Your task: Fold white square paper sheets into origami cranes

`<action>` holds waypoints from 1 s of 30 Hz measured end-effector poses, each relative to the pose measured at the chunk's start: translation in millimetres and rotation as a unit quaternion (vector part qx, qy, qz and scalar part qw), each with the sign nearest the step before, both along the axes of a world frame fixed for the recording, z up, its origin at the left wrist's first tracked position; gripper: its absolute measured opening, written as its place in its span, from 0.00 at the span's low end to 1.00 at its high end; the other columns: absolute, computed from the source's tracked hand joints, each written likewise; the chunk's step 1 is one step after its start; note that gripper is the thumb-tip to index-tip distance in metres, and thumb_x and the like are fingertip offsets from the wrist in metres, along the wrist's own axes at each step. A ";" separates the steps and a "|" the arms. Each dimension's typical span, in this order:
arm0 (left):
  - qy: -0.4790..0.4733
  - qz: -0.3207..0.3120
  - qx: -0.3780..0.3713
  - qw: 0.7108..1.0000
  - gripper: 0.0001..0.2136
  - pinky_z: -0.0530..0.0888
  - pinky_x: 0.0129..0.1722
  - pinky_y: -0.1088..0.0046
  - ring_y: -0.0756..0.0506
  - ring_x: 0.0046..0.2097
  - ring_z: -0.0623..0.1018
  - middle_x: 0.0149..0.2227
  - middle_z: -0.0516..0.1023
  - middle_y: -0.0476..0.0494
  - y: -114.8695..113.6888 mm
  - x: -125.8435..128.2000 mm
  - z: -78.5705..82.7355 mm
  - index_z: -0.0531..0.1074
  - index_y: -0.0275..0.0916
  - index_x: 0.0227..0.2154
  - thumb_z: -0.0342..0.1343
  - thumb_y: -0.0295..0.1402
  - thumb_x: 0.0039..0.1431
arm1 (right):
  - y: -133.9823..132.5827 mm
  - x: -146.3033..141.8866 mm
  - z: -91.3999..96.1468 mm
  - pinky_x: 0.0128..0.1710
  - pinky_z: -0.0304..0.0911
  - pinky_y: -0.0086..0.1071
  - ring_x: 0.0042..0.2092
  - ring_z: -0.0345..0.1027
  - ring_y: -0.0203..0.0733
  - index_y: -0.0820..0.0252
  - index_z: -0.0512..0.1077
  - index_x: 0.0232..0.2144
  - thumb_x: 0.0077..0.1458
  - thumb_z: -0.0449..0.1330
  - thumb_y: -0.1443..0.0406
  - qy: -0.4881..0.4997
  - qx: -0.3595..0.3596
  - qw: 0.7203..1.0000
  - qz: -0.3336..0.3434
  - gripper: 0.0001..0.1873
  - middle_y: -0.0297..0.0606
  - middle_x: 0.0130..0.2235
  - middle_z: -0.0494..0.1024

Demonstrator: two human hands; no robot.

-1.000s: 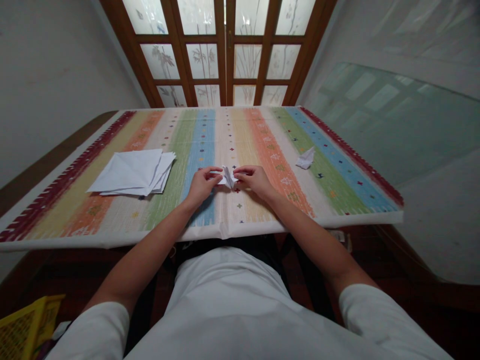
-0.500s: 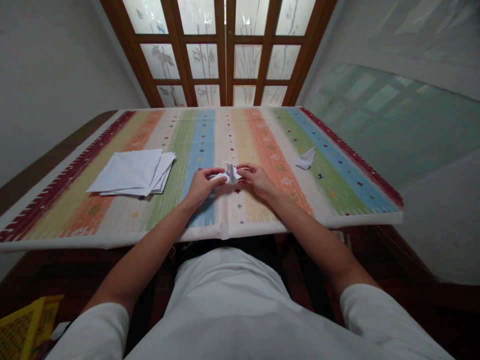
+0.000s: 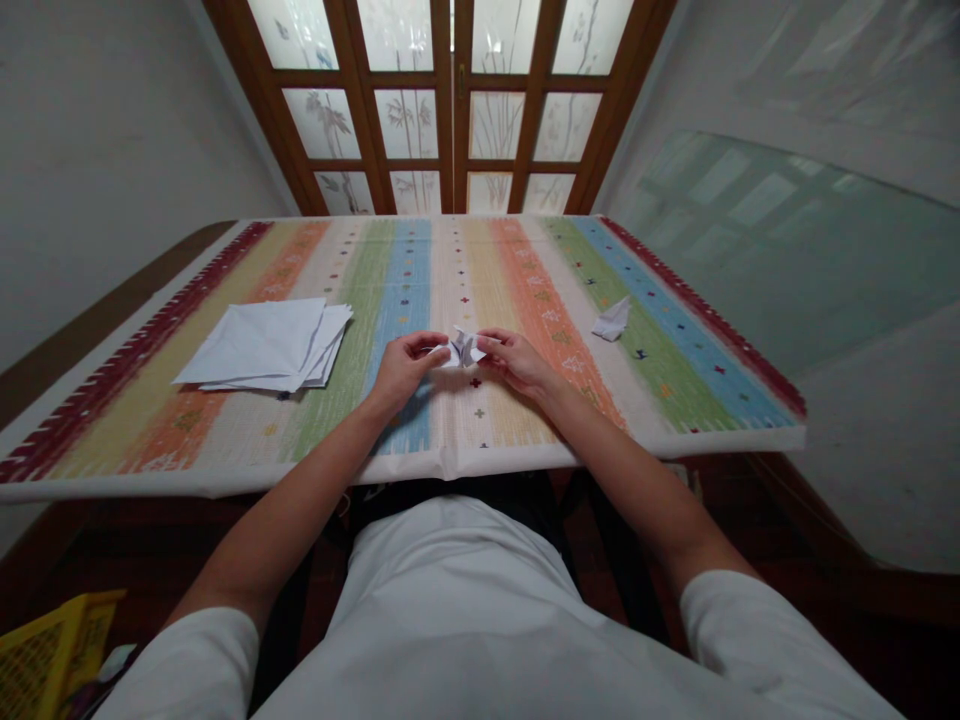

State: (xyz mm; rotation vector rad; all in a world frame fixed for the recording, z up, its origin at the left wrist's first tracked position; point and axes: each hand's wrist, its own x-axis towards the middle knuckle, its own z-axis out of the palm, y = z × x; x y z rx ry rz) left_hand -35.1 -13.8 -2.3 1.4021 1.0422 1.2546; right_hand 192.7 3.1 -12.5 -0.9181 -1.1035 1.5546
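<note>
Paper figure (image 3: 465, 348), small, white and pointed, sits between our fingertips near the middle of the striped tablecloth (image 3: 240, 432). Our left hand (image 3: 403, 366) pinches its left side between thumb and fingers; our right hand (image 3: 519, 361) grips its right side the same way. We see angular flaps and creases. Flat white sheets (image 3: 255, 342) lie stacked unevenly to our left, and a second folded piece (image 3: 612, 320) rests to our right, on cloth printed with tiny crosses.

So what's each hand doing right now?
Left hand: closed, pinching one side of the folded white paper.
Right hand: closed, pinching its other side.
</note>
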 end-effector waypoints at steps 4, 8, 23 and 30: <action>-0.008 0.008 0.009 1.000 0.16 0.82 0.45 0.66 0.44 0.40 0.83 0.41 0.88 0.41 0.6 -1.0 -0.7 0.86 0.40 0.39 0.78 0.39 0.48 | 0.4 0.4 -0.3 0.40 0.74 0.32 0.36 0.75 0.38 0.55 0.80 0.34 0.38 0.84 0.51 0.002 0.002 1.000 0.005 0.26 0.32 0.35 0.82; -0.016 0.001 0.014 1.000 0.18 0.82 0.46 0.66 0.43 0.41 0.83 0.39 0.87 0.42 0.7 -0.2 -1.0 0.86 0.39 0.39 0.79 0.41 0.45 | 1.5 1.9 -1.1 0.39 0.74 0.31 0.35 0.75 0.37 0.54 0.79 0.36 0.35 0.86 0.51 0.026 -0.001 1.000 0.010 0.29 0.31 0.34 0.82; -0.035 -0.043 0.036 0.998 0.25 0.78 0.64 0.55 0.37 0.57 0.84 0.52 0.87 0.36 1.5 -0.9 -1.8 0.84 0.40 0.45 0.81 0.38 0.43 | 6.0 10.0 -0.3 0.41 0.75 0.31 0.40 0.77 0.40 0.51 0.78 0.39 0.39 0.84 0.51 0.014 0.009 0.999 -0.032 0.29 0.31 0.38 0.82; -0.044 -0.038 0.037 0.998 0.23 0.80 0.58 0.59 0.41 0.50 0.85 0.49 0.85 0.40 2.5 -0.9 -0.1 0.81 0.40 0.43 0.79 0.38 0.44 | 4.2 10.1 3.7 0.41 0.75 0.31 0.37 0.76 0.39 0.50 0.76 0.39 0.36 0.86 0.50 0.046 0.006 0.999 -0.027 0.32 0.29 0.35 0.81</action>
